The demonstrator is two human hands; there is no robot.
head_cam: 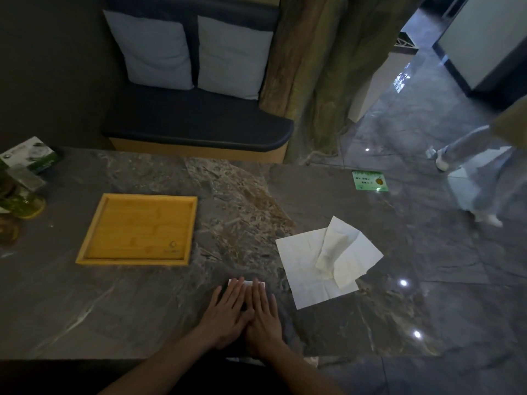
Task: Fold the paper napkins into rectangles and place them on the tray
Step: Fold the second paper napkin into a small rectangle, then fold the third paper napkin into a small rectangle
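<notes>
napkin under hands: a white napkin (pixel 247 283) lay on the table's near edge, almost wholly covered; only a thin white strip showed past the fingertips; how far it was folded could not be told
left hand: left hand (pixel 228 312) lay flat, palm down, on that napkin; fingers straight and close together, pointing away from the person; gripping nothing
right hand: right hand (pixel 263 315) lay flat just beside the left, the two touching along their inner edges; fingers straight, close together, pressing the same napkin
loose napkins: two more sat to the right, near the hands but apart from them; a flat napkin (pixel 302 266) lay spread open with creases; a crumpled napkin (pixel 346 249) lay on top of it, partly folded over itself, one corner raised
tray: square wooden tray (pixel 137 229) sat left of the hands, well apart from the loose napkins; low rim all round; a small mark in its near right corner; no napkin in it
table: dark marbled table (pixel 142 303) carried all of it; glossy, with ceiling-light glints on the right half
card: small green card (pixel 370 181) lay on the far right part of the table
left edge: a green-and-white box (pixel 28 153) and some greenish items, too blurred to name, at the far left
beyond: dark bench (pixel 196 124) with two grey cushions (pixel 154 49) behind the table; a person's legs (pixel 467 155) on the shiny floor at right
</notes>
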